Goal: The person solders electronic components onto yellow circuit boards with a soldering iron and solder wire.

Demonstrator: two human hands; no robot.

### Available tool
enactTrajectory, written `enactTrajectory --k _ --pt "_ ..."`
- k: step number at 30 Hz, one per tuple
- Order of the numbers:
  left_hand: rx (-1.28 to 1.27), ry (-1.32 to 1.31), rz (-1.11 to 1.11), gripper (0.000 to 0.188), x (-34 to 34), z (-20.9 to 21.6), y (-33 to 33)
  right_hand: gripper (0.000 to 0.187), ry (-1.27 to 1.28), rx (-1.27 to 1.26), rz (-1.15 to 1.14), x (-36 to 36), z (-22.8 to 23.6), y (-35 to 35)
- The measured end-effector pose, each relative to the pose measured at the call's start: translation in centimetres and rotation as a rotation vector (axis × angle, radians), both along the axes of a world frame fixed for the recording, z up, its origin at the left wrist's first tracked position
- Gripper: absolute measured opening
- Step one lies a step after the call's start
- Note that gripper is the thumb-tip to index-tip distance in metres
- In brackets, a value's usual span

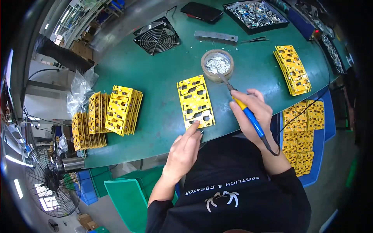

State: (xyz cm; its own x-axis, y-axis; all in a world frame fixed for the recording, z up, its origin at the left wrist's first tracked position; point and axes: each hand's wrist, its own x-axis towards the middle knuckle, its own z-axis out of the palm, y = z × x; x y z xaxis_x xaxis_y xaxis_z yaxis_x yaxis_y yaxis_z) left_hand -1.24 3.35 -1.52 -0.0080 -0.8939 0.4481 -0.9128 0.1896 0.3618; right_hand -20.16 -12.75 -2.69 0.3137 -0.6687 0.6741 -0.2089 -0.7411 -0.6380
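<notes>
A yellow circuit board panel (195, 101) with dark cut-outs and small parts lies on the green table in front of me. My left hand (183, 152) rests at its near edge, index fingertip touching the board, the other fingers loosely bent alongside; its thumb is mostly hidden. Gripped in my right hand (254, 112) is a soldering iron (252, 118) with a blue and yellow handle. The iron's tip reaches into a round, tan-rimmed bowl (205, 69) holding silvery bits of metal.
Stacked yellow panels (118, 110) stand at left, and another stack (293, 70) at right. A blue bin (319, 147) holds more panels. Across the back are a small fan (157, 37), a phone (202, 12), a metal bar (216, 37), tweezers (255, 39) and a parts tray (248, 30).
</notes>
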Motion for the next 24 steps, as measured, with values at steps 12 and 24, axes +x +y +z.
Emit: enactTrajectory --k 12,24 --pt "0.203 0.734 0.331 0.007 0.8 0.3 0.4 0.036 -0.019 0.015 0.138 1.7 0.1 3.0" --pt "0.251 0.965 0.144 0.006 -1.1 -0.7 0.3 0.079 0.266 -0.008 0.173 0.6 -0.1 3.6"
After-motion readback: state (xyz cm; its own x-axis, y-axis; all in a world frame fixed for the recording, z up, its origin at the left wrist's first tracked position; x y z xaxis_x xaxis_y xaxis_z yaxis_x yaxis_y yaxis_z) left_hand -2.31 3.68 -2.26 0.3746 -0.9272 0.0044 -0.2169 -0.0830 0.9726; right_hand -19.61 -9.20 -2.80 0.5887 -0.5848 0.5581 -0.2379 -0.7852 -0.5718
